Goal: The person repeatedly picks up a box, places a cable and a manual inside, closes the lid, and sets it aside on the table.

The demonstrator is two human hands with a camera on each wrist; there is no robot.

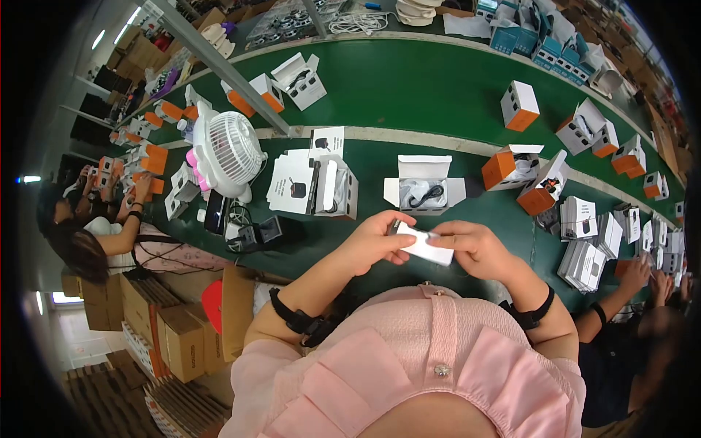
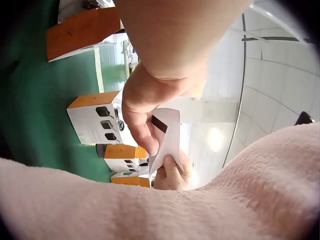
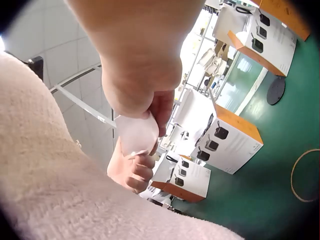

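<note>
Both hands hold a small white paper piece [image 1: 429, 248] above the front edge of the green table. The left hand [image 1: 381, 239] pinches its left end, where a dark strip shows; in the left wrist view the paper [image 2: 171, 135] looks folded or bent, with the dark strip near the fingers. The right hand [image 1: 473, 247] pinches the other end between thumb and fingers. Just beyond the hands stands an open white box [image 1: 423, 167] with its flaps spread, a coiled black cable [image 1: 426, 195] and a clear bag inside.
Left of the open box are another open box [image 1: 337, 191], printed leaflets [image 1: 290, 182] and a white fan [image 1: 232, 150]. Orange and white boxes [image 1: 504, 169] and stacked leaflets [image 1: 582, 264] lie to the right. Other people work at both sides. Cartons [image 1: 182, 339] stand at lower left.
</note>
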